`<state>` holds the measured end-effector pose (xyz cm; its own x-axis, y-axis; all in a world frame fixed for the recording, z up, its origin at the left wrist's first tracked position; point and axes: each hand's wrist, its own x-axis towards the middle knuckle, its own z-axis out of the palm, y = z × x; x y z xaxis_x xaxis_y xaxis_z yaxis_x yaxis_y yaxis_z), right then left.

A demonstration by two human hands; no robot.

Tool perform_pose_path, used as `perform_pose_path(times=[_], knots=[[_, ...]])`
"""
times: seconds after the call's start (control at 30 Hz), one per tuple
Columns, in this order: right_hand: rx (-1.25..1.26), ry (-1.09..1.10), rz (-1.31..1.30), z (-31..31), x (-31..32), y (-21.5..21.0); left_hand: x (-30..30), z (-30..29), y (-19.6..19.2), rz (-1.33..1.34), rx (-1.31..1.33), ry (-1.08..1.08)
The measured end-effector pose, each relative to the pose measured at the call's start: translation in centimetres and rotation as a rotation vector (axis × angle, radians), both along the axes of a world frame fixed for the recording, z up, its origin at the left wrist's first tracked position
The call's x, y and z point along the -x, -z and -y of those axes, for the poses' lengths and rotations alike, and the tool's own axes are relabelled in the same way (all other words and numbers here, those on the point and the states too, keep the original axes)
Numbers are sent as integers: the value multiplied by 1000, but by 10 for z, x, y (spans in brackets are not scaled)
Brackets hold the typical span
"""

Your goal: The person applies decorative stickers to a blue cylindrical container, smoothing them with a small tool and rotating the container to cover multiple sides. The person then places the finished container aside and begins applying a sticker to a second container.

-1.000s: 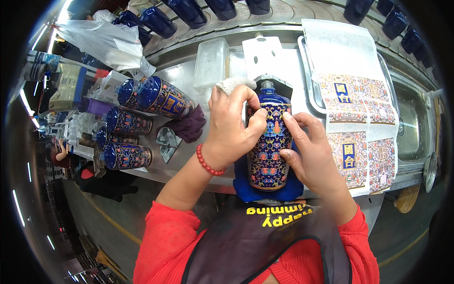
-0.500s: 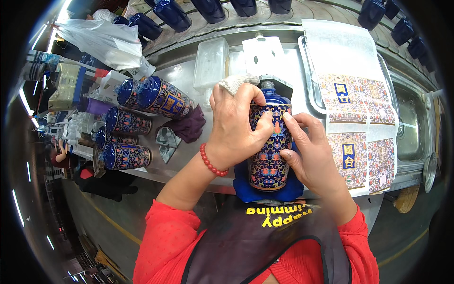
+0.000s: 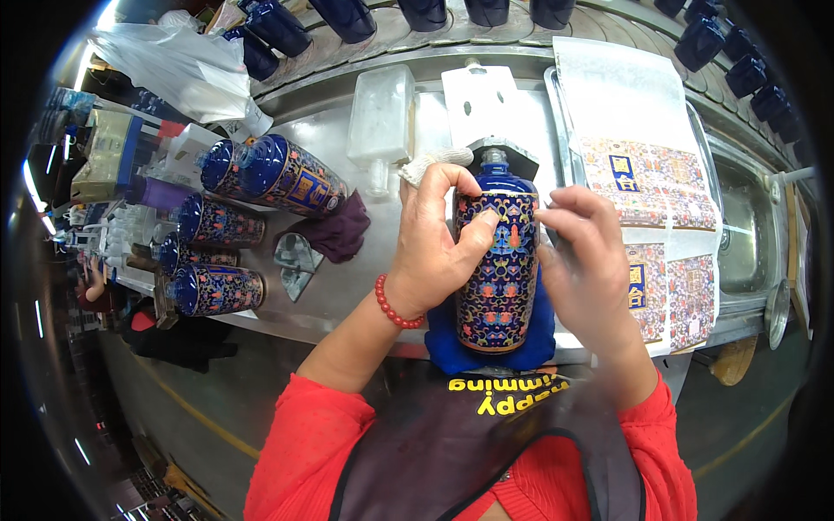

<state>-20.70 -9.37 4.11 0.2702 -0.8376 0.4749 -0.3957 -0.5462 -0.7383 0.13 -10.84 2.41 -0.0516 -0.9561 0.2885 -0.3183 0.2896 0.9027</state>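
Note:
A dark blue bottle [image 3: 495,300] with a colourful floral pattern lies with its neck away from me. Its base end is on a blue cloth [image 3: 443,340], and its neck is at a dark rest [image 3: 519,165]. My left hand [image 3: 434,243] grips the bottle's left side, thumb pressed on the patterned front and index finger bent round the shoulder. Close to the right edge is my right hand [image 3: 591,260], fingers bent and apart, slightly blurred, holding nothing visible. Whether its fingertips touch the bottle I cannot tell. A white knitted cloth [image 3: 426,165] lies beyond my left hand.
Patterned decal sheets [image 3: 665,213] lie over a metal tray at right, beside a sink [image 3: 738,247]. Several decorated bottles [image 3: 221,289] lie at left near a purple cloth [image 3: 334,233]. A clear container [image 3: 380,117] stands farther back. Plain blue bottles [image 3: 343,19] line the far conveyor.
My right hand has shifted right, off the front of the bottle to its edge. My left hand keeps its grip. The view has shifted slightly.

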Motion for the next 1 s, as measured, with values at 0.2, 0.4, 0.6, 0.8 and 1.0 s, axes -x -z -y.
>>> perform_pose_path(times=[0.2,0.4,0.6,0.8,1.0], knots=[[-80,16,16,21,-13,-9,1,5,5,-24,91,41],[-210,13,76,27,-22,-8,3,5,9,-94,79,78],[-128,51,-10,28,-26,-6,3,7,15,-109,100,92],[-158,31,9,30,-25,-7,4,0,9,-420,-209,116],[-166,27,3,28,-27,-7,5,1,10,-412,-207,111]])
